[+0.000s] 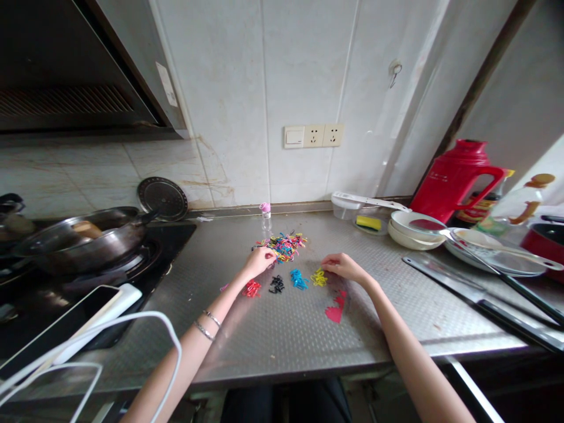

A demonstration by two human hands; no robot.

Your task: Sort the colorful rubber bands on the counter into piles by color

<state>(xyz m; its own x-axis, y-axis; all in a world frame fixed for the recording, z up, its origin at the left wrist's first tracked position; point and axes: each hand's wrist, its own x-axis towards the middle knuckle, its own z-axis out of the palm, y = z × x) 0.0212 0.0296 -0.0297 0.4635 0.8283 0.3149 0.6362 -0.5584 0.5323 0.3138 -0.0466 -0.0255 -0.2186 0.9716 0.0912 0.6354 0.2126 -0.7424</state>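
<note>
A mixed pile of small coloured elastic bands (285, 245) lies on the steel counter (273, 335). In front of it sit sorted little heaps: red (252, 288), black (277, 284), blue (298, 279) and yellow (319, 277). My left hand (259, 259) pinches at the left edge of the mixed pile, fingers closed on something too small to name. My right hand (341, 265) rests beside the yellow heap with its fingers curled down on the counter. A pink scrap (336, 308) lies under my right forearm.
A small clear bottle with a pink cap (265, 216) stands behind the pile. A wok (83, 239) sits on the stove at left, a phone with white cable (66, 329) near it. Bowls (412, 228), a red thermos (458, 179) and a knife (476, 296) are at right.
</note>
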